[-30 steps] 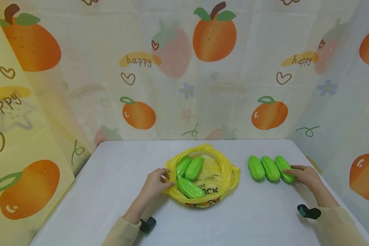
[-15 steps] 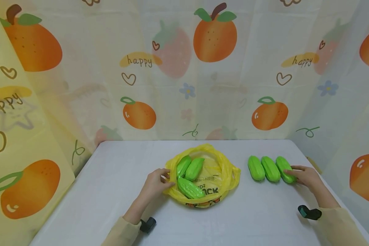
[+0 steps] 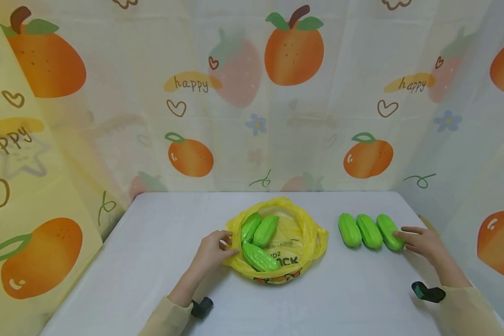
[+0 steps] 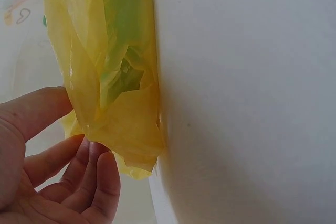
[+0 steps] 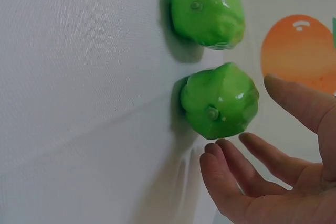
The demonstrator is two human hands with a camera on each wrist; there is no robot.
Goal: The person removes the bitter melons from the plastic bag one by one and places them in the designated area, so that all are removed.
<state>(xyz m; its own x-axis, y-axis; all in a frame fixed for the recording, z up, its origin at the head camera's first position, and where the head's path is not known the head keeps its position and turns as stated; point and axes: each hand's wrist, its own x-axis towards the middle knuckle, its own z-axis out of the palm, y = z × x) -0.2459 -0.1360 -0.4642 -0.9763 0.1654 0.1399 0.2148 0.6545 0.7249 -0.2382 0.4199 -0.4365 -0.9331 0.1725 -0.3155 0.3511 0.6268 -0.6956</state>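
In the head view, my left hand (image 3: 212,248) is at the left rim of a yellow plastic bag (image 3: 308,238). The left wrist view shows my thumb and curled fingers (image 4: 108,182) lightly holding the bag's crumpled edge. Inside the bag lie 3 light-green ribbed gourds (image 3: 259,256). To the right, another 3 stand in a row on the table, side by side. My right hand (image 3: 420,241) is just right of the rightmost gourd (image 3: 389,231). In the right wrist view, its fingers are spread and relaxed beside that gourd (image 5: 220,102), with a gap between thumb and gourd.
A white table (image 3: 151,242) carries everything. The middle gourd (image 3: 369,231) and left gourd (image 3: 350,230) of the row stand close together. Behind rises a fruit-print curtain (image 3: 235,140). A dark wrist camera (image 3: 428,292) shows by the right sleeve, another (image 3: 202,307) by the left.
My right hand has drawn slightly to the right, off the rightmost gourd, which has shifted a little to the right. The left hand and the bag have stayed put.
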